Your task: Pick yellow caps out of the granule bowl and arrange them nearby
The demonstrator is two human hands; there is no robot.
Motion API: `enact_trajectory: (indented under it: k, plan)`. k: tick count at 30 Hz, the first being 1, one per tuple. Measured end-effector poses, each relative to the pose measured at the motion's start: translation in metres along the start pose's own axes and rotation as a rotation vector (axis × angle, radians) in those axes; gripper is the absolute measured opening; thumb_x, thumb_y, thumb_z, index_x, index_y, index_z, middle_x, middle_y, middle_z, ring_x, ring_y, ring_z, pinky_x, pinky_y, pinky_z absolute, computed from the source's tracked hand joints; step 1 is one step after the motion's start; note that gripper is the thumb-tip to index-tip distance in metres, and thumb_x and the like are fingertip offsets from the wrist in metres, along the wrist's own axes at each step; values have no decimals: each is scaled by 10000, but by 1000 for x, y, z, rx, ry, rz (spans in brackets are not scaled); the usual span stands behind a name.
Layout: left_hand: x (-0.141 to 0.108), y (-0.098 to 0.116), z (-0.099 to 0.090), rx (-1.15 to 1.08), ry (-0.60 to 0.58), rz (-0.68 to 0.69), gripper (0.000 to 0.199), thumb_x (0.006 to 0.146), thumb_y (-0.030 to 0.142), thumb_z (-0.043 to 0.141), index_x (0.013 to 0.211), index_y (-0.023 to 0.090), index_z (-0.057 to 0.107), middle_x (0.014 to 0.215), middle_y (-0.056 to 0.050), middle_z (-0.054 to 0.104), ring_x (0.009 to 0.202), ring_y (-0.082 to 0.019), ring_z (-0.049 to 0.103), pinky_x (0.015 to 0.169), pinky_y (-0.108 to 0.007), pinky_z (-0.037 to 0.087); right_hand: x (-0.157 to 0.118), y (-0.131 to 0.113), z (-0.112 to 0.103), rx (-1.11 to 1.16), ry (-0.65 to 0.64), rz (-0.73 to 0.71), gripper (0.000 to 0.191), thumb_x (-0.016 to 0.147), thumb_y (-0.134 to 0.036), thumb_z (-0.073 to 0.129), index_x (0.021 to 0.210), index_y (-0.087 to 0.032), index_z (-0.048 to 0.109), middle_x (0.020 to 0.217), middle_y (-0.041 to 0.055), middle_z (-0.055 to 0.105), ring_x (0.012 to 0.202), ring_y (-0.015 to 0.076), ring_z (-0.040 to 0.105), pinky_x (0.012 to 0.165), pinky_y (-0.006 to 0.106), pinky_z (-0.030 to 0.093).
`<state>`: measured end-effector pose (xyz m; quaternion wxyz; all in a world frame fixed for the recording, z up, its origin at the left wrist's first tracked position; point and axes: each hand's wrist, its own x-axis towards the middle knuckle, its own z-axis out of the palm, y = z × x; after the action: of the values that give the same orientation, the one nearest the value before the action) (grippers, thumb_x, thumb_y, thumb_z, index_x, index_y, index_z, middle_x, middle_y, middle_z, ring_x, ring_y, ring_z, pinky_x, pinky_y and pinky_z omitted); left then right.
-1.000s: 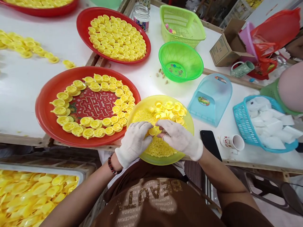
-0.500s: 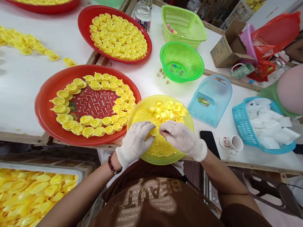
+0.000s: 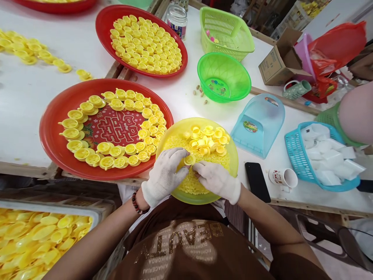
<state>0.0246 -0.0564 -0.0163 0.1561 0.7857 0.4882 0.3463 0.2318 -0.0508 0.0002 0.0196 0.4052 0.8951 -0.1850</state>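
Note:
My left hand (image 3: 164,177), in a white glove, pinches a small round yellow plastic cup (image 3: 189,160) between thumb and fingers. Close against the cup's right side is my gloved right hand (image 3: 217,179), its fingertips pressed together; whatever they hold is hidden. Both hands are over a yellow bowl (image 3: 234,163) filled with tiny yellow pieces (image 3: 189,189). A heap of loose yellow cups (image 3: 208,136) lies on the bowl's far side. Left of the bowl, a red tray (image 3: 55,155) carries similar yellow cups (image 3: 109,149) laid in a curved double row around its printed middle.
Behind stands a second red tray (image 3: 101,29) full of yellow cups. Farther right are a green bowl (image 3: 247,83), a blue dustpan (image 3: 262,124), a phone (image 3: 257,182), a mug (image 3: 282,177) and a blue basket (image 3: 300,157) of white blocks. A crate (image 3: 97,217) is at lower left.
My right hand has moved slightly left and down, its fingertips now at the cup's lower right edge. My left hand still holds the cup, with little movement.

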Motion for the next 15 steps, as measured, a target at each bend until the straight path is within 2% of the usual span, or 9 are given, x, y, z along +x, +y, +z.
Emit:
enact_trajectory:
  k: [4, 9, 11, 13, 15]
  plan:
    - [2, -1, 0, 110, -74, 30, 245, 835, 153, 614, 1079, 163, 609, 1092, -85, 690, 996, -269, 650, 873, -411, 517, 3, 0, -14, 33, 27, -11, 197, 953, -104, 439, 971, -193, 614, 858, 38, 642, 791, 175, 582, 762, 307, 471]
    - [2, 0, 4, 92, -66, 44, 254, 823, 151, 624, 1077, 161, 605, 1070, -82, 694, 969, -250, 653, 870, -385, 523, 13, -7, -39, 111, 237, 15, 218, 957, -140, 452, 1061, -202, 633, 920, 55, 664, 840, 192, 585, 799, 330, 467]
    - [1, 0, 4, 65, -46, 30, 251, 832, 162, 629, 1081, 168, 597, 1070, -76, 696, 972, -238, 658, 879, -371, 525, 14, -8, -42, 112, 268, 23, 213, 950, -147, 465, 1064, -206, 636, 936, 60, 668, 849, 198, 587, 803, 335, 466]
    - [-1, 2, 0, 41, -25, 7, 253, 841, 177, 636, 1090, 174, 593, 1074, -70, 698, 985, -232, 662, 886, -363, 528, 10, -5, -41, 102, 231, 35, 205, 948, -144, 465, 1049, -208, 632, 941, 61, 669, 865, 200, 594, 807, 332, 462]
    - [-3, 1, -10, 20, -10, -26, 267, 850, 196, 641, 1112, 177, 593, 1100, -67, 695, 1013, -225, 662, 904, -356, 531, 4, 1, -34, 71, 116, 63, 181, 948, -143, 463, 1010, -200, 623, 930, 60, 666, 866, 198, 601, 802, 327, 457]
